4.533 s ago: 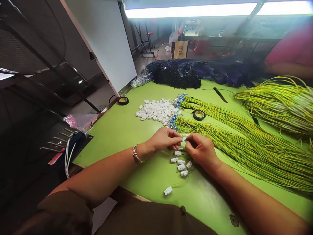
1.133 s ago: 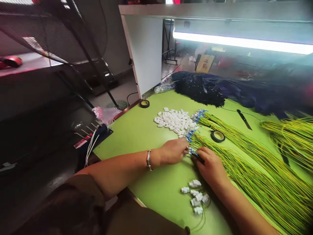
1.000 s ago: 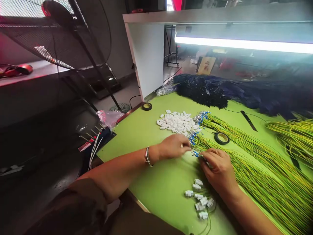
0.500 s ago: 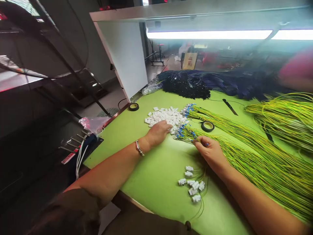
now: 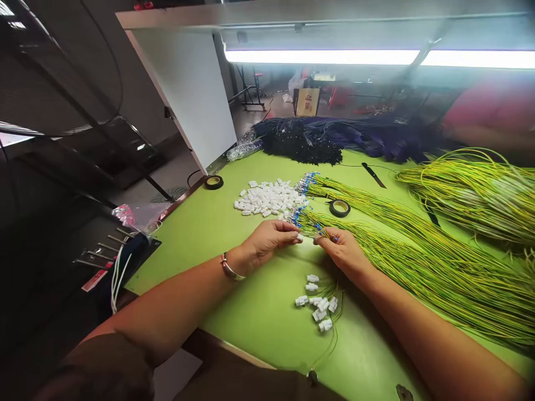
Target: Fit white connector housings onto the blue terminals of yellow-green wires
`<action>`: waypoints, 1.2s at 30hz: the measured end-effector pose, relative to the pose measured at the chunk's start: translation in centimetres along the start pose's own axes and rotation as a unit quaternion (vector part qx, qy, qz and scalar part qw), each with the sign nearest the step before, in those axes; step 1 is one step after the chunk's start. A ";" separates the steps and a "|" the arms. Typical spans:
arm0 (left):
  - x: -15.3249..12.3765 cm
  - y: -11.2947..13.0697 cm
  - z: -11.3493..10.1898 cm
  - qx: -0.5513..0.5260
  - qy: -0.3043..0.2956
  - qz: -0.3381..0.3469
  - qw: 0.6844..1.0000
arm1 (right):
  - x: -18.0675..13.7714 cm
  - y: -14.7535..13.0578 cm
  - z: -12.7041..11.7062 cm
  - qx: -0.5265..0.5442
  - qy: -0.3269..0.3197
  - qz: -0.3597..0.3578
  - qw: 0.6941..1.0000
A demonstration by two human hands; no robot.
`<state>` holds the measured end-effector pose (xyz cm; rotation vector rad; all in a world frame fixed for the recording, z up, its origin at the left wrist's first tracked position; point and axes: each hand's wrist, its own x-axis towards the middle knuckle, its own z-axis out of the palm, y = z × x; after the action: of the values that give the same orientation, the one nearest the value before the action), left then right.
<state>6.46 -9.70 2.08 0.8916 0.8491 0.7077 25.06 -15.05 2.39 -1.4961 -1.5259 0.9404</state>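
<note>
Above the counter (image 5: 259,323), the left fingers (image 5: 288,236) are pinching a white connector (image 5: 300,237) (probably light, stiff, best held by its sides); near them, the right fingers (image 5: 325,242) are gripping blue-tipped wires (image 5: 319,228), likely flexible.

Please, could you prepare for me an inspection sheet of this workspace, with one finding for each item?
Surface: green tabletop, dark patch at the near edge.
Work items: white connector housings heaped; smaller wired group lies nearer.
Clutter: two black tape rolls, dark flat tool.
Hands: left hand pinches a white housing; right hand holds blue-tipped wires.
Cables: yellow-green wires in long bundles; dark cables behind.
Surroundings: lit tube lamp, white side panel, blurred person in pink.
</note>
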 end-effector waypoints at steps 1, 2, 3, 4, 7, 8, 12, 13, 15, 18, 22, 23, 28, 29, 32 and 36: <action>0.1 -0.2 0.0 -0.016 -0.005 -0.010 1.000 | 0.0 -0.1 0.0 -0.005 -0.005 -0.004 1.000; 0.1 -0.3 0.0 -0.027 -0.009 -0.016 0.999 | 0.0 -0.2 0.0 -0.007 -0.009 -0.008 1.000; 0.2 -0.4 0.0 -0.036 -0.013 -0.019 0.999 | 0.0 -0.3 0.1 -0.006 -0.014 -0.011 1.000; 0.2 -0.4 0.0 -0.040 -0.017 -0.021 0.999 | 0.0 -0.3 0.1 -0.004 -0.020 -0.014 1.000; 0.1 -0.4 0.1 -0.041 -0.029 -0.026 0.998 | 0.0 -0.4 0.1 0.001 -0.034 -0.017 0.999; 0.1 -0.4 0.1 -0.039 -0.031 -0.024 0.998 | 0.0 -0.4 0.1 0.000 -0.039 -0.014 0.999; -0.1 -0.6 0.4 -0.012 -0.035 0.028 0.999 | 0.1 -0.4 -0.2 0.006 -0.052 0.002 0.999; -0.2 -0.6 0.5 0.000 -0.034 0.050 0.998 | 0.1 -0.4 -0.3 0.009 -0.053 0.007 0.999; -0.2 -0.8 0.7 0.022 -0.032 0.091 0.995 | 0.1 -0.3 -0.4 0.017 -0.060 0.025 0.998; -0.2 -1.1 1.1 0.036 -0.031 0.130 0.990 | 0.1 -0.2 -0.5 0.044 -0.072 0.062 0.995; 0.0 -1.4 1.3 0.023 -0.032 0.140 0.989 | 0.3 0.0 -0.5 0.096 -0.080 0.090 0.988; 0.1 -1.4 1.3 0.014 -0.037 0.129 0.991 | 0.3 0.0 -0.6 0.108 -0.084 0.091 0.986; 0.5 -1.4 0.8 -0.026 -0.042 0.081 0.995 | 0.3 0.2 -0.5 0.112 -0.071 0.085 0.988; 0.5 -1.4 0.7 -0.028 -0.039 0.078 0.996 | 0.3 0.3 -0.4 0.108 -0.057 0.082 0.989; 0.5 -1.3 0.6 -0.029 -0.033 0.070 0.997 | 0.2 0.6 -0.2 0.108 -0.025 0.075 0.991; 0.4 -1.3 0.7 0.005 -0.021 0.106 0.994 | 0.2 0.7 -0.2 0.103 -0.036 0.050 0.993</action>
<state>7.49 -10.23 1.05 1.0116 0.7273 0.8654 25.51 -14.83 1.81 -1.4136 -1.3685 1.1827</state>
